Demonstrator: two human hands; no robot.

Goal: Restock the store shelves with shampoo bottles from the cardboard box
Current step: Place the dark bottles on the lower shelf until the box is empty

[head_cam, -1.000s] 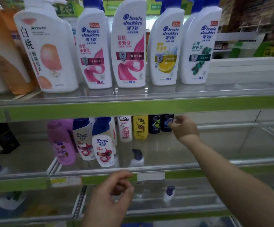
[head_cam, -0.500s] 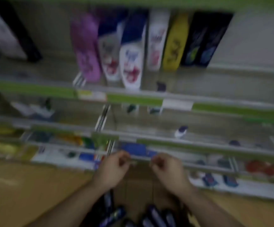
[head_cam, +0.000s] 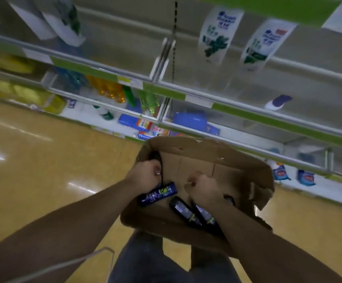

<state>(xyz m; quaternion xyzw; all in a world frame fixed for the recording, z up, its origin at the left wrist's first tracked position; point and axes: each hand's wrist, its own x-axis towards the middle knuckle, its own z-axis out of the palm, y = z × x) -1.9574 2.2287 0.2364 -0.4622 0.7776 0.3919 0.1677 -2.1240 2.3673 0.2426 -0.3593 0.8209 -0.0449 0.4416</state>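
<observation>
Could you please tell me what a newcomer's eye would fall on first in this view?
First comes the torn cardboard box, low in the middle. The left hand and right hand are curled inside it over dark blue bottles lying on its bottom; what they grip is unclear. Next come two white bottles with green leaf labels on the shelf at upper right.

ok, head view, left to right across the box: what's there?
left hand → blue Clear shampoo bottle → black bottle → right hand → torn right flap of the cardboard box. Second dark bottle under the right forearm omitted: overlaps.
</observation>
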